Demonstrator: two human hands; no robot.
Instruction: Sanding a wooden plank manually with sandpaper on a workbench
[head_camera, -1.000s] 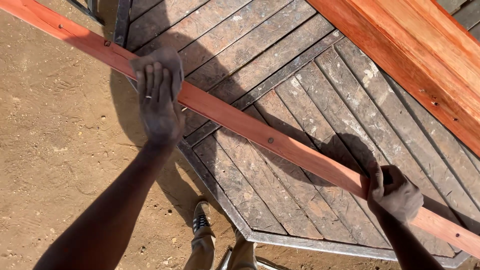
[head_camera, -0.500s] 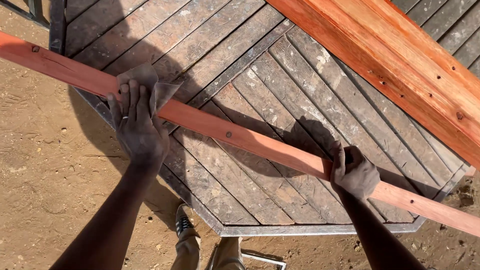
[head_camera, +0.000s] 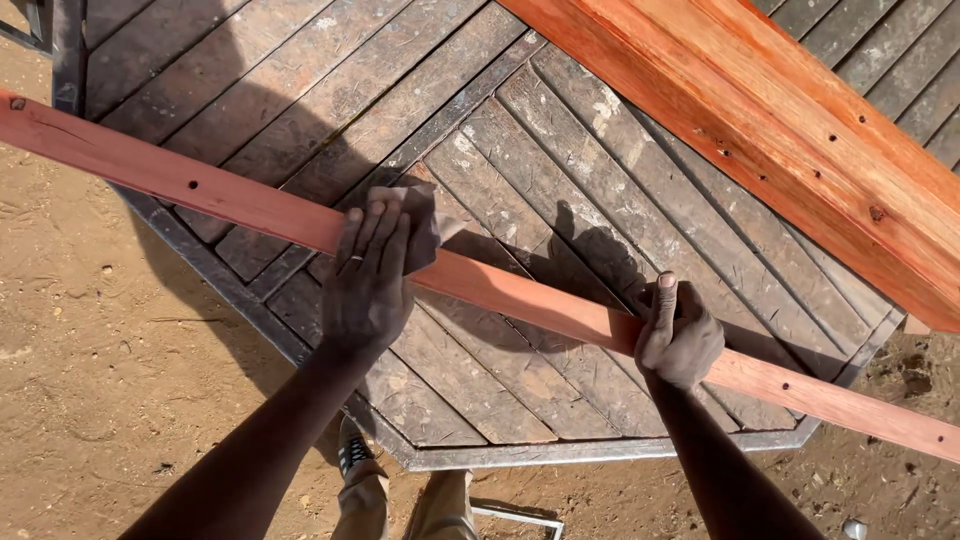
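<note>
A long reddish wooden slat (head_camera: 200, 195) with small drilled holes lies diagonally across a weathered wooden slatted table (head_camera: 300, 90). My left hand (head_camera: 365, 285) presses a brown piece of sandpaper (head_camera: 425, 225) flat against the slat near its middle. My right hand (head_camera: 678, 335) grips the slat farther right, thumb pointing up over its top edge.
A wider stack of reddish planks (head_camera: 800, 130) lies across the table's upper right. The table has a metal rim (head_camera: 600, 450) and stands on sandy ground (head_camera: 80, 380). My shoe (head_camera: 350, 450) and trouser legs show below the rim.
My left hand with the sandpaper has slid rightward along the slat, toward my right hand. My right hand has kept its grip. The view has shifted slightly.
</note>
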